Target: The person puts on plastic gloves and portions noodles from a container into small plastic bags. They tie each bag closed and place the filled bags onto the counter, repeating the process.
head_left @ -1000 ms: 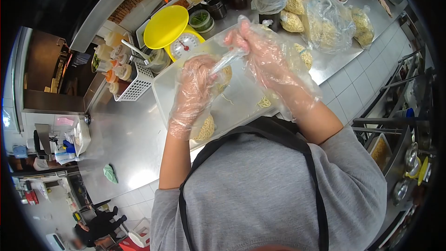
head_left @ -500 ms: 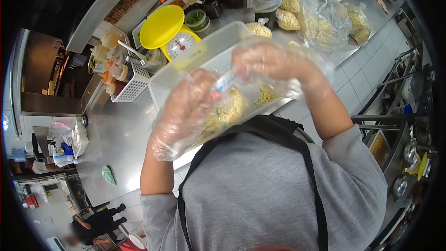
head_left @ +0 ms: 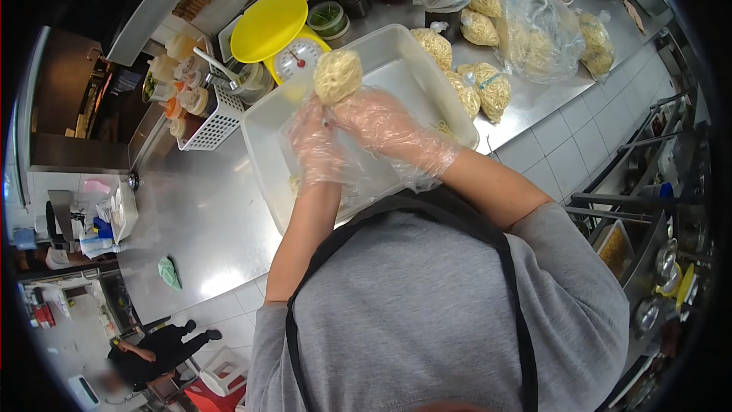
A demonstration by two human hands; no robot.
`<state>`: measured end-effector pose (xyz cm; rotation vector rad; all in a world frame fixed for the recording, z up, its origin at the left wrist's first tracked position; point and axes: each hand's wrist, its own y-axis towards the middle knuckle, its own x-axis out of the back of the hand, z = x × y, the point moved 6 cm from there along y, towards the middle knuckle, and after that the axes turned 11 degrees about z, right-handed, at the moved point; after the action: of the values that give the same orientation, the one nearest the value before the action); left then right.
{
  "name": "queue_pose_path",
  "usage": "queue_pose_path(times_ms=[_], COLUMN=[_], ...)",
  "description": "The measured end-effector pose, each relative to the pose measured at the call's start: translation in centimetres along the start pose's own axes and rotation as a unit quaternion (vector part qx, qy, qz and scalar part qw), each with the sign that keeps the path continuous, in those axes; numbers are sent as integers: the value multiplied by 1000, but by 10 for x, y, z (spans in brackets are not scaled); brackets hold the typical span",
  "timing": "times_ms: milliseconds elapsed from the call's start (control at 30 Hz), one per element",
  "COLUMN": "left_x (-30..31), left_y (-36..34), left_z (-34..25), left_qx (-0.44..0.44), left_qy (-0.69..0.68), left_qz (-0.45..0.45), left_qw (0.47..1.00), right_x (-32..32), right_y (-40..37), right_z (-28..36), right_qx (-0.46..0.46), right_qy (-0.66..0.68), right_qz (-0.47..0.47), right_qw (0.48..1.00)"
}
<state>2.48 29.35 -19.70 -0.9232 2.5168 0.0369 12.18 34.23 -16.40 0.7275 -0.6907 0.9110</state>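
bulging, a bag of noodles [head_left: 338, 76] is held over a tub [head_left: 396, 80], gripped from below by the gloved left hand [head_left: 315, 141] and right hand [head_left: 387, 128], both curled closed; beyond stands a yellow scale [head_left: 267, 34], dial [head_left: 300, 62] markings too small to read.

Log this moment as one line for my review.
left hand: at near end of bagged noodles; right hand: same end; bagged noodles: raised above tub; scale: beside tub

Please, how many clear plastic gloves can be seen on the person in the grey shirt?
2. One covers the left hand, the other the right hand. They meet at the neck of the noodle bag. Neither is fully hidden.
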Motion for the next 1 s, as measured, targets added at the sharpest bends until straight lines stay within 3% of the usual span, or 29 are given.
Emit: queue_pose_path(times_ms=[67, 100, 133, 167, 233, 267, 333, 400, 433, 500, 533, 567, 600, 633, 700, 733, 833, 900, 967, 1000], left_x=[-3, -4, -5, 0, 0, 5, 1, -7, -9, -8, -10, -11, -13, -15, -21, -25, -24, -24, -19, -14], left_y=[-5, -4, -4, 0, 10, 13, 17, 15, 14, 24, 29, 32, 36, 38, 40, 39, 43, 42, 44, 45], left_z=[-5, -8, -11, -10, -1, 0, 7, 10, 12, 21, 24, 25, 28, 31, 32, 33, 39, 39, 41, 47], left_qx=[-26, -42, -57, -58, -60, -60, -35, -13, 7, -10, -29, -29, -30, -29, -48, -68, -95, -78, -59, -37], left_qy=[46, 143, 238, 238, 310, 310, 242, 218, 196, 270, 340, 340, 404, 466, 511, 553, 567, 541, 516, 443], left_qz=[14, 23, 31, 29, 132, 129, 218, 221, 225, 256, 286, 283, 284, 285, 284, 285, 254, 287, 317, 345], left_qw=[998, 989, 969, 969, 940, 940, 945, 950, 954, 928, 895, 896, 869, 837, 810, 780, 778, 787, 794, 826], right_x=[1, 4, 7, 11, 15, 17, 14, 10, 7, -5, -6, -8, -15, -11, -17, -21, -29, -20, -22, -25], right_y=[0, 1, 1, 4, 3, 3, 2, -11, -12, -4, -3, 3, 2, 4, -4, -5, -9, -3, -1, 0], right_z=[-3, 0, -2, -1, -10, -22, -54, -66, -75, -90, -88, -99, -107, -102, -105, -112, -134, -115, -114, -111], right_qx=[39, 75, 78, 69, 61, 69, 79, 240, 240, 114, 116, -23, -161, -158, -282, -284, -317, -224, -204, -182], right_qy=[-61, -124, -124, -155, -186, -119, -52, -83, -81, -68, -67, 141, 338, 339, 496, 496, 549, 517, 497, 477], right_qz=[-14, -30, -29, 0, 32, 44, 56, -45, -43, 63, 65, 111, 151, 153, 150, 151, 94, 141, 156, 174], right_qw=[997, 989, 989, 986, 980, 990, 994, 966, 966, 989, 989, 983, 915, 915, 808, 806, 768, 814, 829, 842])
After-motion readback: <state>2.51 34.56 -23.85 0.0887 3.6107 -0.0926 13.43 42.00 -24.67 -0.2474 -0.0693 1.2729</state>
